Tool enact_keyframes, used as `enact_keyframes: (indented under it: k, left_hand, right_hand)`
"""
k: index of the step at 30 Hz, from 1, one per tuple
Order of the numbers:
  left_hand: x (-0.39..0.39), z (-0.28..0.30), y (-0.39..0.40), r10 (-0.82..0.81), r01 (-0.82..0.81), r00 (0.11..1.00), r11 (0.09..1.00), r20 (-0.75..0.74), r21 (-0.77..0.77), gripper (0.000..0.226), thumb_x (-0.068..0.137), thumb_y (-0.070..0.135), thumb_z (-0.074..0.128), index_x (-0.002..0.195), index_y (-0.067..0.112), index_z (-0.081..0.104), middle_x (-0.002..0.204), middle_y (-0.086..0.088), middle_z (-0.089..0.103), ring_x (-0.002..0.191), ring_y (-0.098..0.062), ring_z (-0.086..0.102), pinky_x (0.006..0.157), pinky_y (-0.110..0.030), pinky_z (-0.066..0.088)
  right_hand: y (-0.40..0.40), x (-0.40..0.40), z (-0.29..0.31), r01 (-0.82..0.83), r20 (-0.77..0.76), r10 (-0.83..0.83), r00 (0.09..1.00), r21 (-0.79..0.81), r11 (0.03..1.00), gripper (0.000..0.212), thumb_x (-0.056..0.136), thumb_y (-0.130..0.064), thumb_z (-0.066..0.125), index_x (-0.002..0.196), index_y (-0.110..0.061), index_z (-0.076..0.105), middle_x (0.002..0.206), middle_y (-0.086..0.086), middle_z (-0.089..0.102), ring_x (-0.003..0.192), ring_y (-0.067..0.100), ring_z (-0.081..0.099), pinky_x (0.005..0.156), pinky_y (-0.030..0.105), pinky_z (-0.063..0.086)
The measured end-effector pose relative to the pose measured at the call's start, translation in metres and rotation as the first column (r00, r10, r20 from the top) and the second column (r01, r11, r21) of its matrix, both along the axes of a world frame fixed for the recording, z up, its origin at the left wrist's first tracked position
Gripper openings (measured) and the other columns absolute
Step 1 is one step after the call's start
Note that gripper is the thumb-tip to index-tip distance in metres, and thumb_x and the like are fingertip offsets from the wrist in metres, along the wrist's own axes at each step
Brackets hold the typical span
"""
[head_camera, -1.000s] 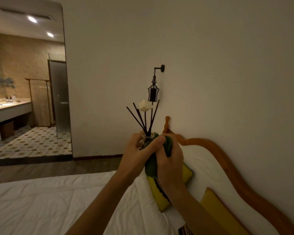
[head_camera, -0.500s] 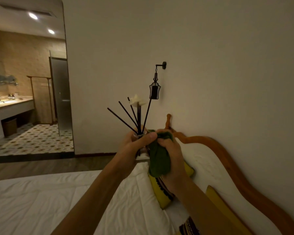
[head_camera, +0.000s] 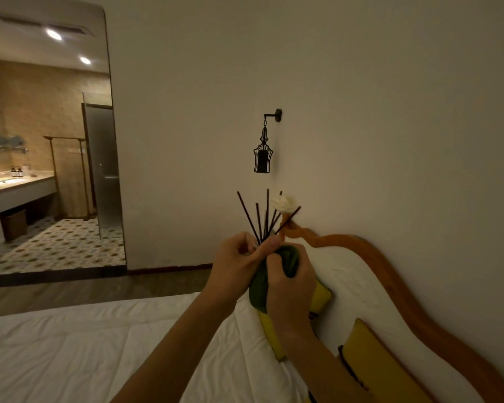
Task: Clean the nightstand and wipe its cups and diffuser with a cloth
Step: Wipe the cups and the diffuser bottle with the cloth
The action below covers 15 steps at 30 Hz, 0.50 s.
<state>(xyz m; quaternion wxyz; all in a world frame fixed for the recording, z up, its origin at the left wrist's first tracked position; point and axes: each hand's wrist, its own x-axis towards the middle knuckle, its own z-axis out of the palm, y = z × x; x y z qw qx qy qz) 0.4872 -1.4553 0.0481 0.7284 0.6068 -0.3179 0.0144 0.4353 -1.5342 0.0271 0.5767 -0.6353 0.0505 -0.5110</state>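
I hold the reed diffuser (head_camera: 264,219) up in front of me, above the bed. Its dark sticks and a white flower fan out above my hands; the bottle itself is hidden by fingers and cloth. My left hand (head_camera: 236,266) grips the diffuser's neck from the left. My right hand (head_camera: 290,283) grips a dark green cloth (head_camera: 288,257) that is wrapped around the diffuser's body and hangs below it. The nightstand and the cups are out of view.
Below lies a bed with a white duvet (head_camera: 128,344), yellow pillows (head_camera: 381,365) and a curved wooden headboard (head_camera: 390,271) against the wall. A black cage lamp (head_camera: 263,154) hangs on the wall. At the left, a doorway opens onto a tiled bathroom (head_camera: 50,175).
The diffuser has tilted back, so its sticks now lean right instead of left. My hands stay on it, and the green cloth has shifted round the bottle.
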Motion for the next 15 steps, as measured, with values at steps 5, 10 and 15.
enact_keyframes:
  k: [5, 10, 15]
  left_hand:
    - [-0.005, 0.001, 0.0, -0.069, 0.07, 0.994, 0.997, -0.081, 0.011, 0.047, 0.064, 0.05, 0.085, 0.073, 0.017, 0.054, 0.072, -0.005, 0.063, 0.068, -0.019, 0.065, 0.065, -0.028, 0.059]
    - [-0.006, 0.011, 0.006, -0.026, 0.03, 0.994, 0.999, -0.105, 0.038, 0.052, 0.06, 0.039, 0.092, 0.086, 0.012, 0.055, 0.092, -0.018, 0.068, 0.086, -0.032, 0.072, 0.072, -0.05, 0.063]
    - [-0.007, 0.015, 0.016, -0.161, 0.162, 0.984, 0.987, -0.081, 0.006, 0.042, 0.071, 0.031, 0.087, 0.082, 0.017, 0.049, 0.086, -0.007, 0.07, 0.088, -0.027, 0.074, 0.071, -0.062, 0.059]
  right_hand:
    - [-0.016, -0.003, 0.013, -0.08, -0.169, 0.092, 0.981, 0.077, 0.994, 0.024, 0.091, -0.029, 0.06, 0.107, -0.014, 0.068, 0.097, 0.007, 0.068, 0.091, 0.018, 0.066, 0.08, 0.038, 0.059]
    - [-0.022, -0.009, 0.028, -0.352, -0.174, 0.419, 0.891, 0.318, 0.88, 0.015, 0.099, -0.016, 0.053, 0.094, -0.007, 0.065, 0.091, 0.018, 0.069, 0.083, 0.03, 0.07, 0.068, 0.038, 0.061]
    - [-0.021, -0.013, 0.04, -0.615, -0.16, 0.773, 0.614, 0.518, 0.595, 0.033, 0.106, -0.027, 0.034, 0.1, -0.009, 0.061, 0.101, 0.017, 0.065, 0.095, 0.031, 0.063, 0.082, 0.043, 0.052]
